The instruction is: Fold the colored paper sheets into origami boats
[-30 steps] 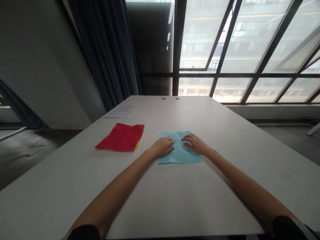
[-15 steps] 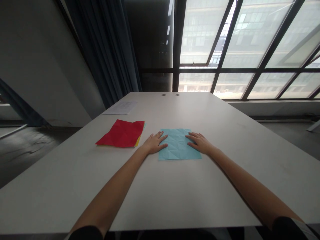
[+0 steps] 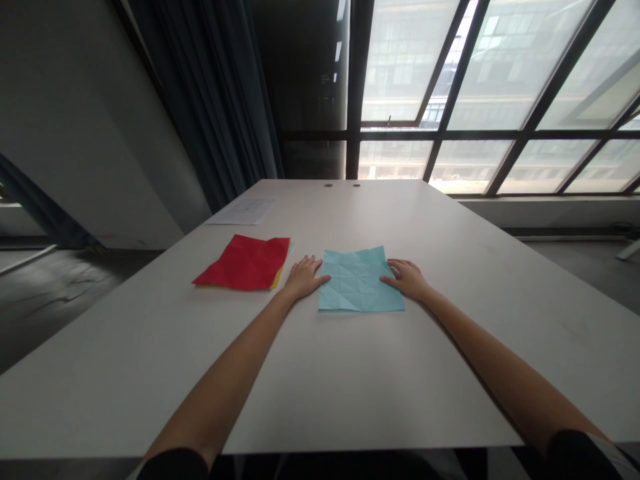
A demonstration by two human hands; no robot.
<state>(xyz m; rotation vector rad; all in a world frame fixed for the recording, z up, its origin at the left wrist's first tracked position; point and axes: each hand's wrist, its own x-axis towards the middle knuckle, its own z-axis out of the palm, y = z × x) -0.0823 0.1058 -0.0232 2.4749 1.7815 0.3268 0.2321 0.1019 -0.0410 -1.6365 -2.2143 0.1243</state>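
Observation:
A square of light blue paper (image 3: pixel 357 290), crossed with crease lines, lies before me on the white table (image 3: pixel 360 373). Its far edge looks slightly wavy, with the far right corner a little raised. My left hand (image 3: pixel 304 277) is open at the left edge; its thumb rests on the paper while the fingers extend over the table beside it. On the opposite side, my right hand (image 3: pixel 407 279) is also open, thumb on the right part of the sheet. Its fingers are near the right edge, and whether any tips reach beneath it cannot be seen.
To the left lies a stack of coloured sheets with creased red paper (image 3: pixel 245 262) on top and yellow showing below. A printed white sheet (image 3: pixel 243 211) is farther back on the left. A dark curtain (image 3: pixel 215 100) and windows (image 3: pixel 480 87) stand beyond the table.
Both hands have slid outward from the blue paper, leaving mainly the thumbs on it. The far edge of the paper has become less flat. The view has tilted slightly.

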